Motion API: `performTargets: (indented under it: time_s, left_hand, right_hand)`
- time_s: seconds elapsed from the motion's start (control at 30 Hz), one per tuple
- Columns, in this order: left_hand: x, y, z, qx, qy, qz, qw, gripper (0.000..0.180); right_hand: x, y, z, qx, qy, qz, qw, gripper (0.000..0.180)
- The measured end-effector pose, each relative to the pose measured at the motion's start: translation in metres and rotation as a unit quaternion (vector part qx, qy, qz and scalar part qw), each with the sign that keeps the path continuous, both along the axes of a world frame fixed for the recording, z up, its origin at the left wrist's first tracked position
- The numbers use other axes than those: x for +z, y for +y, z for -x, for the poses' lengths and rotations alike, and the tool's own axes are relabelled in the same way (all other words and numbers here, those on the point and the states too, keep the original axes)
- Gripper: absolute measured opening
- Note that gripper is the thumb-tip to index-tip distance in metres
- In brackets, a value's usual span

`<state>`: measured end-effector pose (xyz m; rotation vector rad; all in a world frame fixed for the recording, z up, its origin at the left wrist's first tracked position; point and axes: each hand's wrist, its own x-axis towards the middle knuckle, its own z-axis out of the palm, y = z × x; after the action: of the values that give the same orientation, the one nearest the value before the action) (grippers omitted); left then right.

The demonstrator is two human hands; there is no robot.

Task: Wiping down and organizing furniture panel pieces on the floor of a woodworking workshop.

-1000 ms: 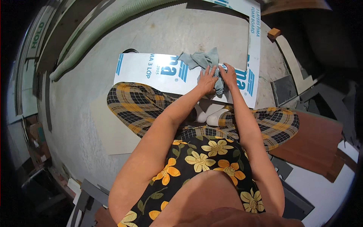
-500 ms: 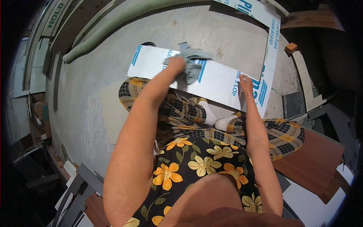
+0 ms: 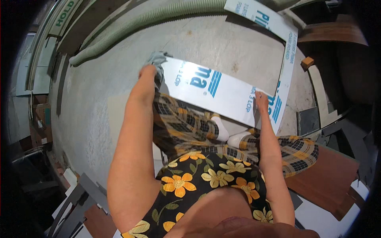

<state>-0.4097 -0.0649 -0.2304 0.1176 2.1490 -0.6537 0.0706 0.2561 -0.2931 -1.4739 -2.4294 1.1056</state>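
A long white foam board [image 3: 234, 93] with blue printing lies slantwise across in front of my shins. My left hand [image 3: 148, 71] is closed on a crumpled grey-blue cloth [image 3: 158, 59], which wraps over the board's left end. Part of the cloth hangs past that end, and the fingers are partly hidden in it. Near the right end, my right hand [image 3: 261, 102] rests on the board with its fingers bent at the far edge, gripping it.
Beyond the board's right end lies an L-shaped white printed panel [image 3: 286, 59]. A ribbed pale green hose [image 3: 131, 29] curves across the back. A small orange-brown block [image 3: 307, 62] sits at the far right. Brown boards [image 3: 323, 174] lie beside my right knee.
My left hand has slid the cloth leftward from the board's middle to its left end. My right hand stays near the right end, its fingers now more bent.
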Motion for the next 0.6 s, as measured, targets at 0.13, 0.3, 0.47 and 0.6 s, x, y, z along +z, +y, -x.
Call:
performTargets:
  time_s: [0.13, 0.3, 0.47, 0.6]
  left_hand:
    - [-0.042, -0.003, -0.009, -0.11, 0.057, -0.086, 0.989, 0.024]
    - [-0.062, 0.069, -0.089, -0.354, -0.122, -0.205, 0.904, 0.023]
    - [-0.041, 0.068, -0.069, -0.405, -0.102, -0.245, 0.875, 0.022]
    - [-0.021, 0.009, 0.003, -0.392, -0.082, -0.137, 0.906, 0.023]
  right_hand:
    - [-0.005, -0.01, 0.014, -0.011, -0.017, -0.048, 0.999, 0.044]
    - [0.011, -0.02, 0.018, 0.043, 0.022, -0.062, 0.997, 0.039]
    - [-0.001, -0.008, -0.014, 0.061, -0.002, -0.073, 0.995, 0.036]
    - [-0.002, -0.003, -0.019, 0.031, 0.021, -0.039, 0.999, 0.036]
